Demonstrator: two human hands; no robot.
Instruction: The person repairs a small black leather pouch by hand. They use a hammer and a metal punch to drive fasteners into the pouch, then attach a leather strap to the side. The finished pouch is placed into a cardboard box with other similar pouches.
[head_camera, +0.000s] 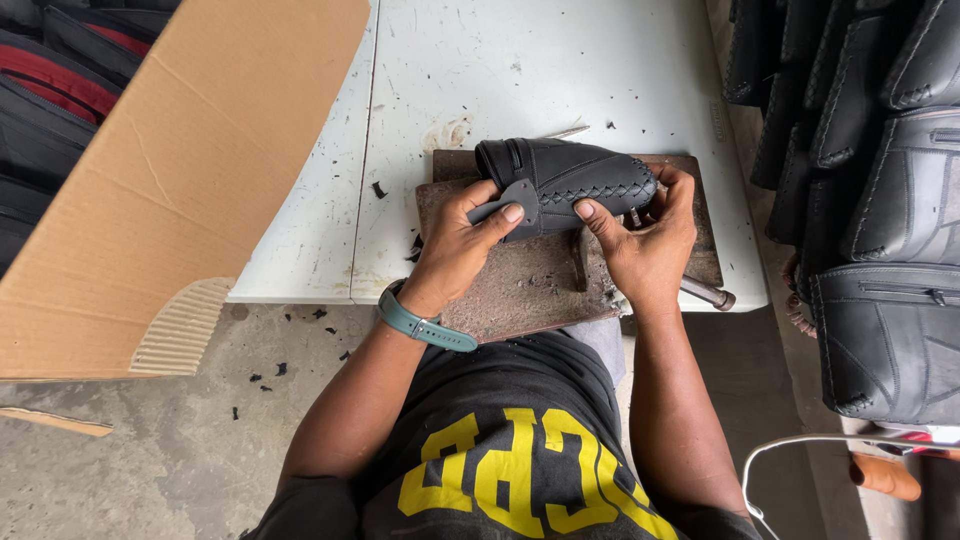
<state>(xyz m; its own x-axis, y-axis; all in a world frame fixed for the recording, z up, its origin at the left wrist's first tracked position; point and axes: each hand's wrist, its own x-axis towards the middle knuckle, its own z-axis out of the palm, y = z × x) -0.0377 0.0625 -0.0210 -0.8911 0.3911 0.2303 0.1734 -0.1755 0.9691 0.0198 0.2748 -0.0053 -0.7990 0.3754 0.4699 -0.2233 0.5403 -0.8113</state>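
Note:
A small black pouch (570, 178) with cross-stitched seams is held over a worn brown wooden board (520, 280) on a white table (480, 70). My left hand (462, 240), with a teal watch at the wrist, presses a grey tab against the pouch's left side with the thumb. My right hand (645, 240) grips the pouch's right end, fingers curled behind it and thumb on the front. A metal tool (708, 293) lies on the board under my right hand, mostly hidden.
A large cardboard box (170, 180) with black and red bags stands at the left. Stacks of black pouches (880, 200) fill the right side. Black scraps lie on the table and concrete floor (150, 460).

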